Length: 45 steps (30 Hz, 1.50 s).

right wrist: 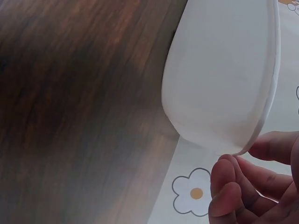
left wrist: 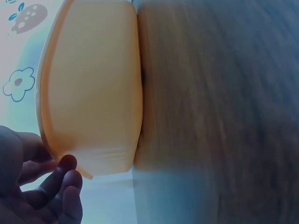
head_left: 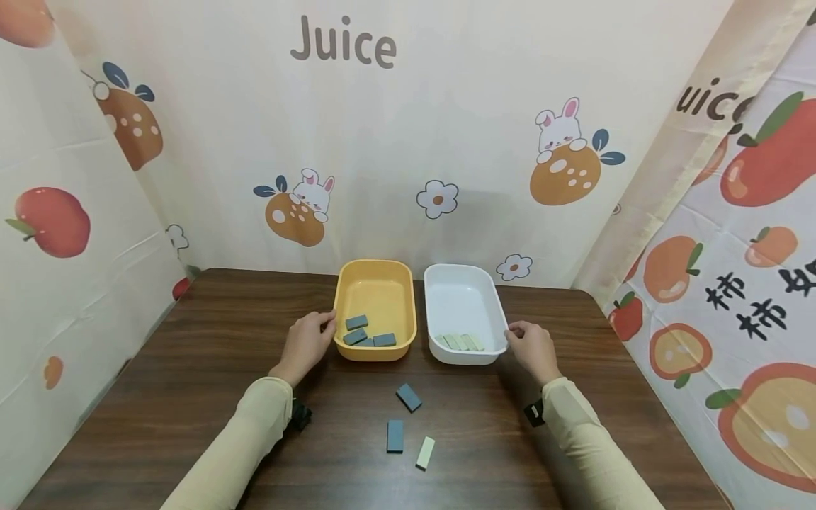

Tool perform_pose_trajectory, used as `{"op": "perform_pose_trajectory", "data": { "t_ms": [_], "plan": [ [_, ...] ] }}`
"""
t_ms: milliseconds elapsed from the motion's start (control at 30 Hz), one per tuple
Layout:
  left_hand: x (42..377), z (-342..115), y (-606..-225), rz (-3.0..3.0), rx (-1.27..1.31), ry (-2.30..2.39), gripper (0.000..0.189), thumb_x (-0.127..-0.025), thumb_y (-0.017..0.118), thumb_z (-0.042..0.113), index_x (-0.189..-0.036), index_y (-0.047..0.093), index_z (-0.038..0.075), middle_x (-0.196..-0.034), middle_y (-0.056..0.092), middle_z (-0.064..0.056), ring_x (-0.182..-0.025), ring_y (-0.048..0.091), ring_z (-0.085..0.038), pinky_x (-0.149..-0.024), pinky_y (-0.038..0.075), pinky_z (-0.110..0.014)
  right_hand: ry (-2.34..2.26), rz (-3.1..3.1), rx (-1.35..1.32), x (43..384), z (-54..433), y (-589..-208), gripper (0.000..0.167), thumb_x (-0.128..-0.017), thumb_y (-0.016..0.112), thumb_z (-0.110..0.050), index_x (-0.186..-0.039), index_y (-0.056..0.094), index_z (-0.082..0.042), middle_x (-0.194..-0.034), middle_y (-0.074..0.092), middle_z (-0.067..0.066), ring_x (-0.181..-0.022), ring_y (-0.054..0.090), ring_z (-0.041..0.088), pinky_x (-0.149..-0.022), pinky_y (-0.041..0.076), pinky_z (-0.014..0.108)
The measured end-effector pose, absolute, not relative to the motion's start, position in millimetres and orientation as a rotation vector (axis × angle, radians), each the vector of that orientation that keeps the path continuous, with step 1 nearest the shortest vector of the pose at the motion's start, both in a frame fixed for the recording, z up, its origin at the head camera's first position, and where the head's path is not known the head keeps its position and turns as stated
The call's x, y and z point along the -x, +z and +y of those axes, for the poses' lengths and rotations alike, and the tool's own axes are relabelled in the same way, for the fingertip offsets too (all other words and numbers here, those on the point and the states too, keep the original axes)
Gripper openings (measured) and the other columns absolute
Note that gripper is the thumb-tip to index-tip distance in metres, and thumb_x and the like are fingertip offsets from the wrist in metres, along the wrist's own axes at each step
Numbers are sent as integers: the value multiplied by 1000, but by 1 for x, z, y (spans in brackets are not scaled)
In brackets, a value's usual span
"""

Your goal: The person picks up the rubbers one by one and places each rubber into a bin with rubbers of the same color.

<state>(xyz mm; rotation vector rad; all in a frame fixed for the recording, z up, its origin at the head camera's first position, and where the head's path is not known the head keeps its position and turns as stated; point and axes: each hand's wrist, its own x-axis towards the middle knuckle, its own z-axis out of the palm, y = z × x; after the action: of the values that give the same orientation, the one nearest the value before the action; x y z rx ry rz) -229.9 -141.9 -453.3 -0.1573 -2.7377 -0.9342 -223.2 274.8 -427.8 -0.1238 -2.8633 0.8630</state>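
Note:
A yellow plastic bin with several dark blue-grey blocks in its near end stands at the back of the table. My left hand pinches its left rim between thumb and fingers, as the left wrist view also shows on the yellow bin's wall. Just right of it is a white bin holding a row of several pale green blocks. On that bin's right rim, my right hand pinches the edge; the right wrist view shows thumb and fingertips at the white rim.
In front of the bins, two blue-grey blocks, one angled and one upright to the view, lie on the dark wooden table. A pale green block lies beside them. A printed curtain hangs behind the table.

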Motion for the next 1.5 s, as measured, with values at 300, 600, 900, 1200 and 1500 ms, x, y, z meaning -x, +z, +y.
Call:
{"op": "perform_pose_trajectory", "data": {
  "t_ms": [300, 600, 900, 1200, 1500],
  "plan": [
    [229, -146, -451, -2696, 173, -944, 32, -94, 61, 17, -121, 68, 3, -97, 66, -13, -77, 59, -23, -65, 47, -36, 880, -2872, 113, 224, 276, -432, 32, -97, 54, -17, -109, 69, 8, -100, 71, 24, -72, 59, 24, -61, 47, 30],
    [226, -143, -440, -2672, 188, -942, 25, -93, 63, 17, -111, 73, 2, -100, 68, -14, -87, 63, -26, -75, 51, -43, 877, -2853, 103, 221, 274, -433, 31, -97, 55, -16, -107, 70, 8, -101, 71, 25, -74, 61, 25, -65, 49, 35],
    [216, -128, -439, -2643, 256, -961, 19, -91, 65, 14, -104, 76, 5, -97, 68, -11, -84, 60, -24, -73, 50, -40, 913, -2844, 120, 217, 273, -434, 31, -98, 53, -16, -110, 69, 8, -108, 70, 26, -77, 60, 26, -69, 50, 38],
    [206, -115, -437, -2569, 370, -948, 15, -90, 67, 11, -100, 76, 6, -93, 68, -8, -82, 59, -22, -68, 48, -36, 911, -2845, 129, 217, 274, -438, 33, -99, 52, -17, -112, 68, 8, -108, 69, 26, -79, 60, 26, -69, 50, 38],
    [199, -104, -440, -2531, 543, -991, 13, -88, 70, 11, -99, 77, 11, -94, 67, -3, -82, 62, -22, -67, 50, -31, 936, -2868, 146, 218, 274, -441, 37, -100, 50, -20, -116, 66, 9, -113, 68, 27, -87, 63, 29, -76, 52, 44]
  ]
}}
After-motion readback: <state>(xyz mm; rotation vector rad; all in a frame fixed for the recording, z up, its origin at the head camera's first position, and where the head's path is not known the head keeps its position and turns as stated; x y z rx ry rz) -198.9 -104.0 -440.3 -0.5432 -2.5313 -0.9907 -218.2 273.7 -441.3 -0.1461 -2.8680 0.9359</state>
